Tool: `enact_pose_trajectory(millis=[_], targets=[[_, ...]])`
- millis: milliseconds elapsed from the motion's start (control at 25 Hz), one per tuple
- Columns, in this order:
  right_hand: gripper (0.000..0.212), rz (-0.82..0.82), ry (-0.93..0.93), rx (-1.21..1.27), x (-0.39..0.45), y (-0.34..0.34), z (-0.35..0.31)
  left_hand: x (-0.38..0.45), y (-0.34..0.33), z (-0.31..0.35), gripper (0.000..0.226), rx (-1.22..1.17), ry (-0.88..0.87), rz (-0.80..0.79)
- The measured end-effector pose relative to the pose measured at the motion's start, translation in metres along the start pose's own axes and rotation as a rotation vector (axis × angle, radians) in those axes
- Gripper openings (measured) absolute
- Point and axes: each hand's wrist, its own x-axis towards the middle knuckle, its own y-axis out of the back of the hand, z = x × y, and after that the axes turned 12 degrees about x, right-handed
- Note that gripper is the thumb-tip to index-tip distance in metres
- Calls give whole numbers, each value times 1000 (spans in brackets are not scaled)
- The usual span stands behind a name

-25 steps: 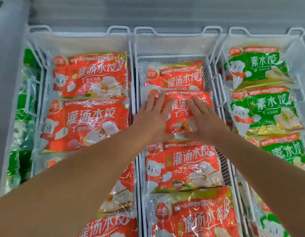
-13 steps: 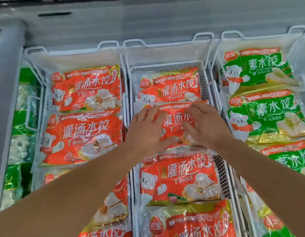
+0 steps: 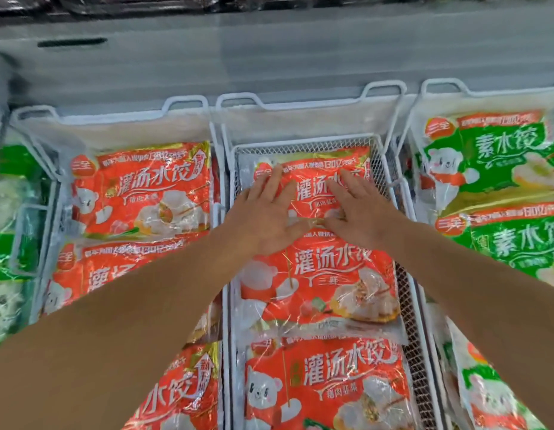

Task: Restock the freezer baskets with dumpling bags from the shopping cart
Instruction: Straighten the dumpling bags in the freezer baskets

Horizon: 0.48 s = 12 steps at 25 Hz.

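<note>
Freezer baskets run side by side; in the middle basket [image 3: 303, 144] both hands lie flat, fingers straight, on the far red bag [image 3: 316, 181]. Left hand [image 3: 266, 218] and right hand [image 3: 359, 212] sit equally near it (gripping nothing), the bag's long axis running across the basket.

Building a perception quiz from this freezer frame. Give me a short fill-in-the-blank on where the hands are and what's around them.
1. Both hands lie flat on an orange dumpling bag in the ____ basket.
2. The left hand and right hand have their fingers ____, not curled round the bag.
3. The bags in the basket to the right of it are ____ in colour.
4. The middle basket has an inner liner of white wire ____.

Missing words: middle; straight; green; mesh
</note>
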Motion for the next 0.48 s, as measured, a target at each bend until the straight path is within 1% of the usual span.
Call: enact_pose_trajectory(millis=[80,120,160,240,280,360,440,480], targets=[[86,-8,-28,19,2,-1,-1,4,1,-2,95,-18,-6,-1],[88,20,-23,46,0,-1,-3,5,3,-1,97,-31,2,5],[87,84,-8,101,-4,0,-5,4,5,1,97,-49,17,23],[82,235,72,237,-25,-6,-6,-8,3,10,93,-122,39,124],[82,254,135,248,-41,-13,-6,-21,-2,16,90,-149,21,186],[92,163,226,131,-73,-33,-5,-50,-23,29,89,-106,-49,235],[102,35,186,50,-94,-46,-6,-76,-41,40,94,-15,-72,183],[105,5,159,42,-98,-49,-4,-80,-46,43,94,-2,-63,146]])
